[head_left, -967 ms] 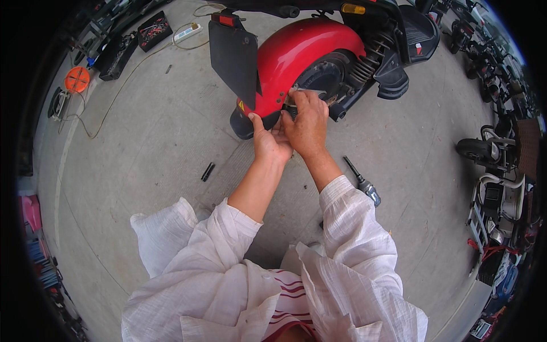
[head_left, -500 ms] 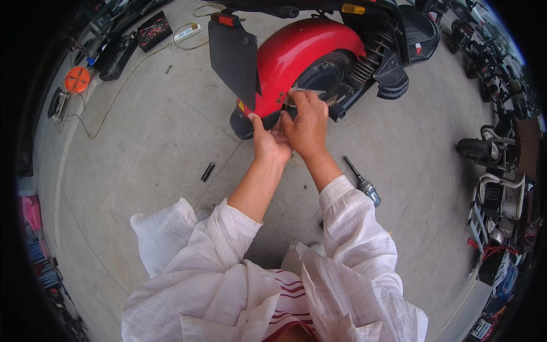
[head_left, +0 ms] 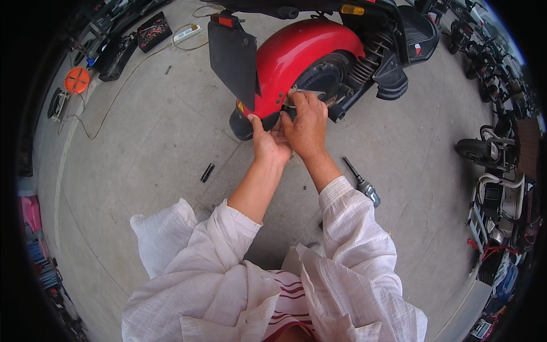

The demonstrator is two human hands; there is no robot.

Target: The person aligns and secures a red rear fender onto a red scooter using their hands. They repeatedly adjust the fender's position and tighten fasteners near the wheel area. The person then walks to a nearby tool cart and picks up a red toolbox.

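Note:
A red rear fender [head_left: 305, 40] curves over the back wheel [head_left: 320, 78] of a scooter. My left hand [head_left: 270, 142] grips its lower rear edge, thumb on the outside and fingers curled underneath. Close beside it, my right hand [head_left: 307, 122] reaches to the fender's inner side by the wheel, its fingers bent and closed. A thin metal bracket [head_left: 331, 101] pokes out past those fingers. What the right fingertips hold is hidden behind the hand. Left of the wheel hangs a black mud flap [head_left: 232, 56] with a red reflector.
A cordless power tool [head_left: 367, 189] with a long shaft lies right of my forearms, a short black cylinder [head_left: 207, 172] to the left. Tool trays [head_left: 154, 31], a power strip [head_left: 186, 34] and an orange reel [head_left: 77, 80] with cable sit far left. Parked scooters [head_left: 484, 149] line the right.

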